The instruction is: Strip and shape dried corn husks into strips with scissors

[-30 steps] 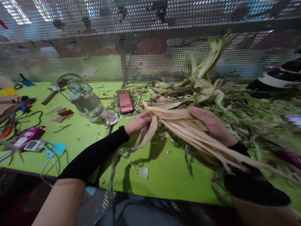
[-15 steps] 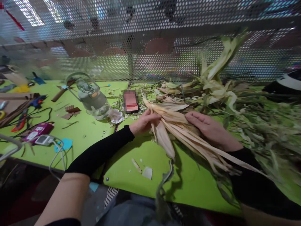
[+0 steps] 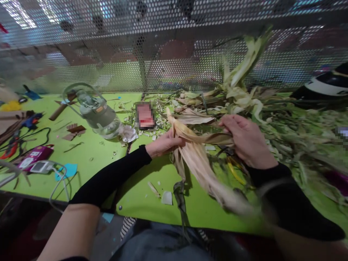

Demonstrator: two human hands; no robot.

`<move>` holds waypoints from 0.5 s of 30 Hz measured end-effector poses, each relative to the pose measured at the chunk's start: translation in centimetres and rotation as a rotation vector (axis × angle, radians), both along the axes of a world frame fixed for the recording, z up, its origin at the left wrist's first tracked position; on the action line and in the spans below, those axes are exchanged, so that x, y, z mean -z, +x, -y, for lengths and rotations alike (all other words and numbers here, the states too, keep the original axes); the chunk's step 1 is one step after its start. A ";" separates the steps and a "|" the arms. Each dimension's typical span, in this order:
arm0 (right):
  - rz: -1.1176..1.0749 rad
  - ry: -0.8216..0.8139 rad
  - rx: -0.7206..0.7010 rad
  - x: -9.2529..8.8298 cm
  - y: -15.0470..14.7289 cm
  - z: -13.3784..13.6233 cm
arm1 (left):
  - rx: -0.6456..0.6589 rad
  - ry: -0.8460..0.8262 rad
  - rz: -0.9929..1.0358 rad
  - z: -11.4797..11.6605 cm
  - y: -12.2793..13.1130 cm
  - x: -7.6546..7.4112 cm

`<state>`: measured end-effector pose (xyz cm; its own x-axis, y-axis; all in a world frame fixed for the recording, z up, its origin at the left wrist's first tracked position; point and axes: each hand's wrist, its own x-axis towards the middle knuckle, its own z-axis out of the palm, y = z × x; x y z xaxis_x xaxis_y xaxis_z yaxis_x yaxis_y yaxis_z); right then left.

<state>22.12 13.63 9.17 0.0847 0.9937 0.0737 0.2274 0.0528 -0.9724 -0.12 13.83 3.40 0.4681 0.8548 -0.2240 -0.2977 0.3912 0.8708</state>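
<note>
My left hand (image 3: 168,142) is closed around the upper part of a bundle of dry, pale corn husks (image 3: 194,156), whose pointed tip rises above the thumb. The long husks hang down to the right, their ends blurred by motion. My right hand (image 3: 243,139) pinches one husk strip (image 3: 214,138) of the bundle and holds it out sideways to the right. A darker, withered strip (image 3: 179,195) dangles below my left hand over the table's front edge.
Loose husks and leaves (image 3: 288,141) heap the right side of the green table (image 3: 152,214). A water bottle (image 3: 100,116) and a phone (image 3: 145,115) with a blurred screen stand and lie behind my left hand. A purple device (image 3: 36,156) with cables lies left. Perforated metal screen (image 3: 114,72) closes the back.
My right hand has moved up and outward, drawing one husk strip away from the bundle. The other husks now swing lower, apart from that strip. The view has shifted slightly right.
</note>
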 end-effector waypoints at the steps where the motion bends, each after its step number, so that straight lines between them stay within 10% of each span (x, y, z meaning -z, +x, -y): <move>1: -0.009 0.024 0.024 -0.3 0.1 0.0 | 0.016 0.000 -0.012 0.1 0.0 -0.1; 9: 0.045 0.159 -0.017 -1.1 0.9 0.8 | -0.148 -0.108 0.037 0.6 0.7 -0.3; 15: 0.897 0.871 -0.312 0.4 0.3 1.5 | -0.375 -0.014 0.010 0.4 1.2 0.3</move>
<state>22.41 12.16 8.81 -0.5578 0.5583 0.6142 0.6434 0.7583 -0.1049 1.06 13.43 3.07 0.1250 0.9642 -0.2339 -0.4314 0.2651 0.8623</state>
